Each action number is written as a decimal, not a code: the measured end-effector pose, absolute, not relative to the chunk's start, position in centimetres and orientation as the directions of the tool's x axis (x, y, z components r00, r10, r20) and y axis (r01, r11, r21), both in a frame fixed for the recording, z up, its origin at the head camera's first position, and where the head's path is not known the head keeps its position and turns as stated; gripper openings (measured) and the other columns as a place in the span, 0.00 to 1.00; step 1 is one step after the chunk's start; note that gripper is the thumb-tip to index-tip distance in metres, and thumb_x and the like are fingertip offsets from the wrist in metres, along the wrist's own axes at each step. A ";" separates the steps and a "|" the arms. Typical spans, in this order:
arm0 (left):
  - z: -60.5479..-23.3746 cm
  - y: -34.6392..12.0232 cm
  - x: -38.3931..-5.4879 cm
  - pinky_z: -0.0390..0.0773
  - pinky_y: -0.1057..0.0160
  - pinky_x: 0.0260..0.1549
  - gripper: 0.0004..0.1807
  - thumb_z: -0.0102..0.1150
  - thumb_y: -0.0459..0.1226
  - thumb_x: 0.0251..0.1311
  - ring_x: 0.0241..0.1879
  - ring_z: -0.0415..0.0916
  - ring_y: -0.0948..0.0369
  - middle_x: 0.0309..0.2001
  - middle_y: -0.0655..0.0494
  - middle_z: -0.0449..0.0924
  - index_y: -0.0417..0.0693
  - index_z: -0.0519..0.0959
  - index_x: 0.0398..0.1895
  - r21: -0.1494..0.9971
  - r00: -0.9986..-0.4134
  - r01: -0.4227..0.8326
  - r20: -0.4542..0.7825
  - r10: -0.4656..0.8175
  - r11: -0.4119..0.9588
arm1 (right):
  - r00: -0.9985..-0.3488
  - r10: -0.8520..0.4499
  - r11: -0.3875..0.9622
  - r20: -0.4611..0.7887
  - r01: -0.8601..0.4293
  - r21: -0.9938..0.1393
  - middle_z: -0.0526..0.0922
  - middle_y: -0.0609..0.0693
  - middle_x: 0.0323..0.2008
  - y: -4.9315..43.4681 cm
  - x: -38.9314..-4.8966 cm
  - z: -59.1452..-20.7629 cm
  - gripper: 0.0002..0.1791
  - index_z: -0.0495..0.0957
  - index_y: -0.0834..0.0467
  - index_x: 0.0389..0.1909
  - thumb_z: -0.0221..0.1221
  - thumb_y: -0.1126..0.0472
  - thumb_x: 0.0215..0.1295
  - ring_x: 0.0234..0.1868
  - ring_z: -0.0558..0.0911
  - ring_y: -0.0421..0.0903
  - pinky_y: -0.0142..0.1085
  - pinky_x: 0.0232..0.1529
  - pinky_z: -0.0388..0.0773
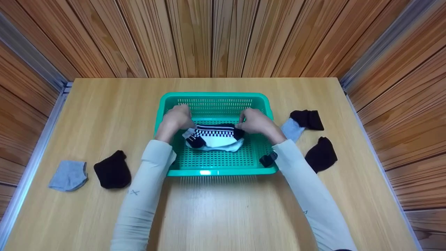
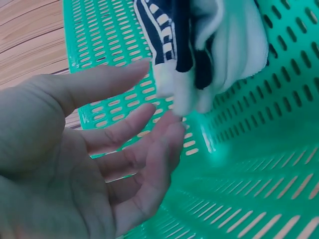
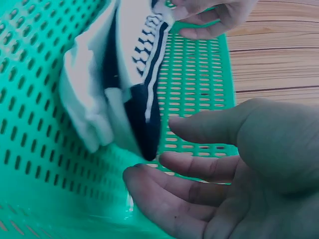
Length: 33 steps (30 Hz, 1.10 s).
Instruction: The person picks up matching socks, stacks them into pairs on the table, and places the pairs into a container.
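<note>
Black-and-white socks with a checkered band lie in a small heap inside the green basket. My left hand is at their left end. In the left wrist view its thumb and fingers stand apart, fingertips right at the white sock end. On the other side, my right hand is beside the dark sock tip. Its thumb and fingers are spread with a gap between them, holding nothing.
To the left on the wooden table lie a grey folded sock and a black one. Right of the basket are a black-and-grey sock pair and another black sock. Wood-plank walls enclose the table.
</note>
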<state>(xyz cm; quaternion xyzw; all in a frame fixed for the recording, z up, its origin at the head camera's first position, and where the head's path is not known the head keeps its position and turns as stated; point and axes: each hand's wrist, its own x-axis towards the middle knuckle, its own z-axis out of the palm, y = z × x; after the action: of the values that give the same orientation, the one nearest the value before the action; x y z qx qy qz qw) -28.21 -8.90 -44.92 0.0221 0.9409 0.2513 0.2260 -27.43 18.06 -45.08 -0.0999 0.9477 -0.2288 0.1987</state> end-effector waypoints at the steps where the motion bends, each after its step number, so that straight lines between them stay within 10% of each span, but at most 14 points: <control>1: -44.8 -9.0 -28.1 0.58 0.62 0.24 0.26 0.70 0.40 0.66 0.18 0.53 0.61 0.17 0.60 0.55 0.51 0.63 0.17 0.487 -0.898 -0.074 -0.413 0.155 0.870 | -0.907 -0.284 0.867 -0.310 -0.105 -0.487 0.82 0.51 0.33 18.2 -27.3 -44.9 0.12 0.84 0.62 0.41 0.64 0.55 0.73 0.28 0.75 0.43 0.34 0.29 0.70; 12: -41.9 -9.7 -26.1 0.55 0.64 0.20 0.26 0.61 0.48 0.74 0.16 0.54 0.62 0.16 0.61 0.57 0.52 0.66 0.18 0.555 -0.939 -0.042 -0.306 0.157 0.831 | -0.928 -0.339 0.744 -0.155 -0.164 -0.648 0.86 0.54 0.46 20.1 -25.6 -42.0 0.12 0.83 0.58 0.49 0.59 0.54 0.78 0.41 0.81 0.48 0.37 0.40 0.76; 21: -39.6 -10.3 -23.9 0.67 0.63 0.28 0.23 0.57 0.50 0.76 0.27 0.71 0.58 0.32 0.52 0.74 0.41 0.78 0.60 0.586 -0.952 -0.008 -0.252 0.172 0.810 | -0.952 -0.307 0.713 -0.022 -0.214 -0.668 0.87 0.53 0.46 21.8 -23.7 -40.0 0.12 0.84 0.56 0.50 0.59 0.52 0.78 0.46 0.81 0.50 0.39 0.44 0.75; 33: -38.9 -10.8 -19.5 0.65 0.64 0.21 0.20 0.61 0.46 0.74 0.20 0.70 0.58 0.25 0.51 0.78 0.38 0.81 0.56 0.615 -0.983 0.147 0.004 0.183 0.775 | -0.973 -0.200 0.727 0.113 -0.224 -0.649 0.84 0.61 0.55 23.3 -21.8 -41.6 0.16 0.81 0.63 0.55 0.62 0.57 0.76 0.57 0.81 0.58 0.55 0.62 0.78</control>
<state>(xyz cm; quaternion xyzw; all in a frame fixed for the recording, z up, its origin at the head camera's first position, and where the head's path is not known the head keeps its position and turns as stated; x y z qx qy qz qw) -19.49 -10.80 -38.87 0.0877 0.9416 0.3238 0.0278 -21.76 23.33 -41.62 -0.1141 0.9290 -0.3516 -0.0175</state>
